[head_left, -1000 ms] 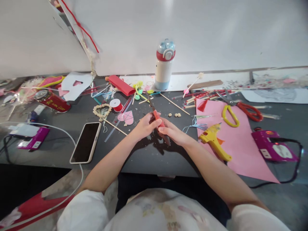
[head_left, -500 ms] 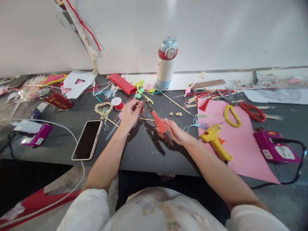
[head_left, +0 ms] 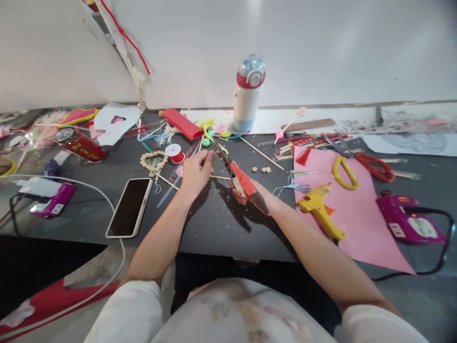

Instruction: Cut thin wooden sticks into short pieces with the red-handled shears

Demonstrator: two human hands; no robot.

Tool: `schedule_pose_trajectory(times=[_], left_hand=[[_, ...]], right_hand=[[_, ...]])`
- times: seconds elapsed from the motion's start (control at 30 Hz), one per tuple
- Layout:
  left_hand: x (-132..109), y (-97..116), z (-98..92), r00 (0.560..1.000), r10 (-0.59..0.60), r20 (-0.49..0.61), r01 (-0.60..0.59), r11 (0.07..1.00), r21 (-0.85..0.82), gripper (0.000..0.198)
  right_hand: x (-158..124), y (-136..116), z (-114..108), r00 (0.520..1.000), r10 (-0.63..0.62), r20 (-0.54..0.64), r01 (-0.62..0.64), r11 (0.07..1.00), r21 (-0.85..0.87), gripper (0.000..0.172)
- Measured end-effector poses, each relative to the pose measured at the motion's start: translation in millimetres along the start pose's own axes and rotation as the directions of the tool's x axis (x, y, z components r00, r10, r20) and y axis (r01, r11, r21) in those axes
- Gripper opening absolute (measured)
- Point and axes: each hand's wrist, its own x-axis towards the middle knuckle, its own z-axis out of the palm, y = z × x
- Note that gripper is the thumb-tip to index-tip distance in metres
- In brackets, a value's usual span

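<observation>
My right hand (head_left: 250, 193) is wrapped round the red-orange handles of a pair of pliers (head_left: 244, 178). Their dark, narrow jaws point up and left, reaching past the fingertips of my left hand. My left hand (head_left: 198, 174) is closed in a pinch close to the jaws; whatever lies between its fingers is hidden. Just beyond it are a yellow and green fuzzy craft piece (head_left: 207, 131) and a thin wooden stick (head_left: 219, 177). A red thread spool (head_left: 174, 153) and a beaded heart (head_left: 153, 163) lie left of that hand.
A bottle (head_left: 247, 95) stands at the back. On the right are pink paper (head_left: 352, 205), a yellow glue gun (head_left: 319, 209), scissors (head_left: 373, 166) and a purple power strip (head_left: 409, 216). A phone (head_left: 129, 207) and can (head_left: 80, 144) lie left. Another person's hand (head_left: 4, 165) shows far left.
The pliers have tilted, and their handles have swung right and up with my right hand. Their handles now look more spread. Another person's hand has appeared at the far left edge.
</observation>
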Motion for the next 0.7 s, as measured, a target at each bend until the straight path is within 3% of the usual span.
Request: schedule_pose_trajectory(times=[0.17, 0.7], left_hand=[[-0.1, 0.0, 0.0, 1.0, 0.007, -0.005, -0.007, 1.0, 0.006, 0.044], [0.2, 2.2, -0.4, 0.999, -0.032, 0.02, 0.033, 0.999, -0.02, 0.05]], right_hand=[[-1.1, -2.2, 3.3, 1.0, 0.001, -0.018, 0.001, 0.996, 0.091, 0.029], [-3.3, -5.9, 5.9, 1.0, 0.004, -0.016, -0.003, 0.997, 0.08, 0.031]])
